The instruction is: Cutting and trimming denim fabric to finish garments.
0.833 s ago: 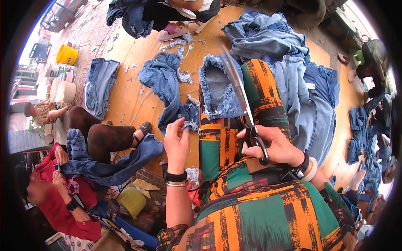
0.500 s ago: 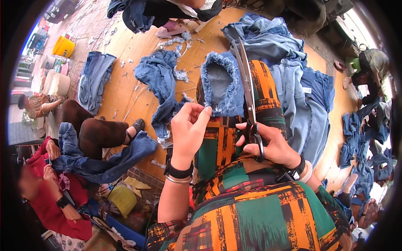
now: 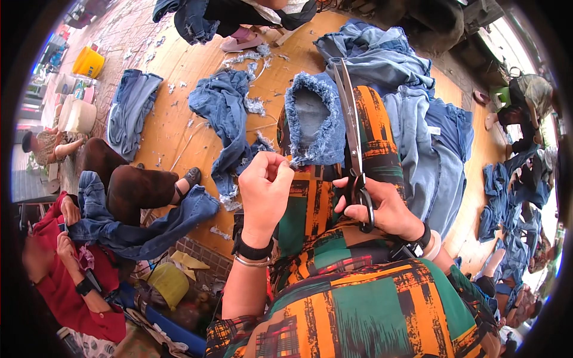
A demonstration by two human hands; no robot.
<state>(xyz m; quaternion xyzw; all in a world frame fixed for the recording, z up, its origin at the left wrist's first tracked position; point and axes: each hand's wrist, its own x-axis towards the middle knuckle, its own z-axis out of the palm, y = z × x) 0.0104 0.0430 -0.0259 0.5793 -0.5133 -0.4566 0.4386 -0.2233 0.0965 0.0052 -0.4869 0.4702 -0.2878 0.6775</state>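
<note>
My right hand grips the black handles of long scissors, blades closed and pointing away. My left hand is curled, pinching the frayed edge of a denim piece draped over my knee. Beyond lie more jeans on the wooden floor.

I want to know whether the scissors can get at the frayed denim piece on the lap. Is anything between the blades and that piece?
Nothing visible stands between them. The scissors in the right hand lie with their shut blades right beside the frayed denim piece. The left hand is at the piece's lower edge, left of the blades.
</note>
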